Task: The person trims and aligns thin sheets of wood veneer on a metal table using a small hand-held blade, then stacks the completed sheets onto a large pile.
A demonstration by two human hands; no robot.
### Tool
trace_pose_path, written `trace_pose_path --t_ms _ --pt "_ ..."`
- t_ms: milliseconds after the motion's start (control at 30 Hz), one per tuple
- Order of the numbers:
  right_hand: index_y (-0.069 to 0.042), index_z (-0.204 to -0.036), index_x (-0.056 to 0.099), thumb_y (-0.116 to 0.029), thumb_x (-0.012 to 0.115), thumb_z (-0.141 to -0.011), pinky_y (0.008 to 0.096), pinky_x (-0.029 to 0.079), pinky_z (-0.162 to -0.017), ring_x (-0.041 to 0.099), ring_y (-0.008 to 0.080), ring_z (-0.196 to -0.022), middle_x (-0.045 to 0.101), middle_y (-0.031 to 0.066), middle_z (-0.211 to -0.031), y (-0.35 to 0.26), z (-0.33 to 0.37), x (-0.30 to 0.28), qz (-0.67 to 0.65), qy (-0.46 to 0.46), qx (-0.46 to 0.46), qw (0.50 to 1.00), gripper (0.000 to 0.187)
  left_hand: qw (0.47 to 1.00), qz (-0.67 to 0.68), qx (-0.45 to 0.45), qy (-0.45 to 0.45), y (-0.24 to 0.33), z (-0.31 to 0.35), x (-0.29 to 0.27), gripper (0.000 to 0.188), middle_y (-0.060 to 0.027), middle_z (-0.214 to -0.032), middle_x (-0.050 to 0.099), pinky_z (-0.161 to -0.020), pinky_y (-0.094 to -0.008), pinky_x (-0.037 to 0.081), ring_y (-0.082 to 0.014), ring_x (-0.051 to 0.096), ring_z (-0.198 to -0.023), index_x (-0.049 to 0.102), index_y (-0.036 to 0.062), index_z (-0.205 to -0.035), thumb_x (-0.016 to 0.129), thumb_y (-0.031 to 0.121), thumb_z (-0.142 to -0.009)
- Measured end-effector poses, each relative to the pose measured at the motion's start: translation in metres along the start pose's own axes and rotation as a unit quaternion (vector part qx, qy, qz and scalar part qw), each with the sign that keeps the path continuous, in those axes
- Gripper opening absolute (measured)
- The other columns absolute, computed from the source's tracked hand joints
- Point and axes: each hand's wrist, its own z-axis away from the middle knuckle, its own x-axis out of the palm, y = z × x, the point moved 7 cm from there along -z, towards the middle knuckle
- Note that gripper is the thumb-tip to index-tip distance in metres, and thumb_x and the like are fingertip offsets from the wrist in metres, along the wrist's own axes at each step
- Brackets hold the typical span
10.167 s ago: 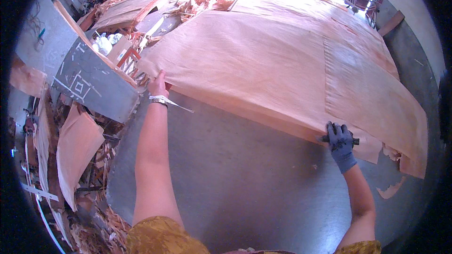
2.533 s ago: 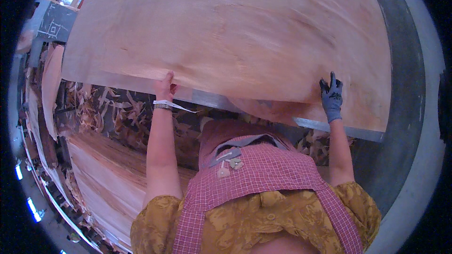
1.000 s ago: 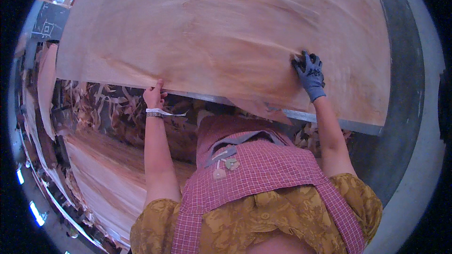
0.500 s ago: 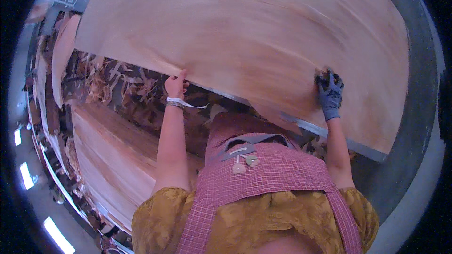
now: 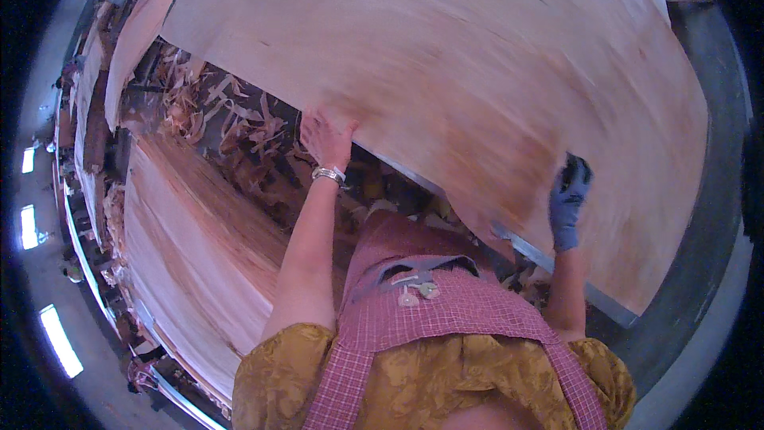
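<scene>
A broad sheet of pale wood veneer [image 5: 446, 56] with brown streaks covers the surface before me. My left hand [image 5: 328, 139] is bare and lies with spread fingers on the sheet's near edge; a band circles its wrist. Over the right part of the sheet is my right hand [image 5: 568, 201], in a grey-blue glove with dark fingers. Those fingers look curled together, and whatever may be inside them is hidden. Beneath the near edge runs a grey metal-like table edge [image 5: 521, 248], with a piece of veneer hanging over it beside my apron.
Curled wood scraps [image 5: 259, 123] lie below the sheet's left side. At lower left is a stack of veneer sheets [image 5: 187, 247]; a narrow upright-looking veneer piece [image 5: 137, 52] stands beyond it. A dark grey floor strip [image 5: 720, 119] curves along the right.
My left hand went from pinching the sheet's edge to lying spread on it. My right hand shifted slightly down and right. The whole view has turned a little.
</scene>
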Motion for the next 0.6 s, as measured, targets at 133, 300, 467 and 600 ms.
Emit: trace_pose_path --t_ms 133,300,467,600 --pt "0.002 -0.122 0.056 -0.010 0.053 -0.095 0.0425 0.048 -0.092 0.060 0.0400 -0.104 0.063 0.0232 -0.111 -0.148 0.000 0.077 -0.254 -0.157 -0.020 0.954 0.029 0.973 -0.023 0.228 0.015 0.009 -0.015 0.020 0.093 -0.0140 -0.158 0.025 -0.119 -0.0489 0.018 -0.0322 0.016 -0.149 0.028 0.0051 -0.150 0.076 0.041 -0.078" --pt "-0.003 -0.111 0.058 -0.017 0.053 -0.097 0.0461 0.053 -0.078 0.065 0.0394 -0.095 0.064 0.0221 -0.102 -0.288 -0.029 0.169 -0.236 -0.216 -0.172 0.932 0.020 0.958 0.086 0.265 -0.065 0.001 -0.033 0.030 0.096 -0.0143 -0.157 0.029 -0.119 -0.0458 0.021 -0.0330 0.025 -0.146 0.027 0.0049 -0.151 0.076 0.041 -0.078" --pt "-0.011 -0.112 0.057 -0.031 0.054 -0.097 0.0472 0.054 -0.063 0.067 0.0297 -0.083 0.065 0.0106 -0.094 -0.368 -0.060 0.212 0.080 -0.258 -0.258 0.928 0.024 0.968 0.166 0.180 -0.053 -0.022 -0.051 0.005 0.108 -0.0153 -0.151 0.038 -0.116 -0.0458 0.027 -0.0349 0.037 -0.139 0.025 0.0048 -0.152 0.081 0.046 -0.070" --pt "-0.017 -0.108 0.060 -0.029 0.055 -0.096 0.0435 0.054 -0.067 0.065 0.0282 -0.086 0.062 0.0077 -0.088 -0.386 -0.074 0.213 0.062 -0.227 -0.405 0.884 0.018 0.961 0.224 0.161 0.013 -0.032 -0.048 -0.003 0.114 -0.0169 -0.149 0.041 -0.114 -0.0457 0.031 -0.0353 0.039 -0.136 0.026 0.0054 -0.151 0.087 0.044 -0.062"
